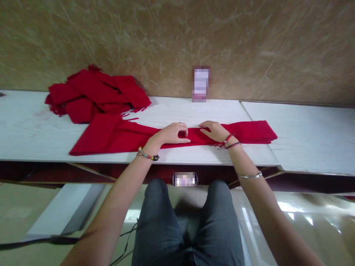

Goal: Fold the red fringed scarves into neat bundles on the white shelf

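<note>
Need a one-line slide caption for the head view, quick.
Left hand and right hand on a long folded red cloth across a white table, crumpled red pile behind its left end.

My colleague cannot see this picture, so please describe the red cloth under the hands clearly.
On the white table, along the near edge, a long red cloth lies sideways under the left hand and the right hand. Unlike the crumpled red heap behind its left end, it lies flat, in a strip.
</note>
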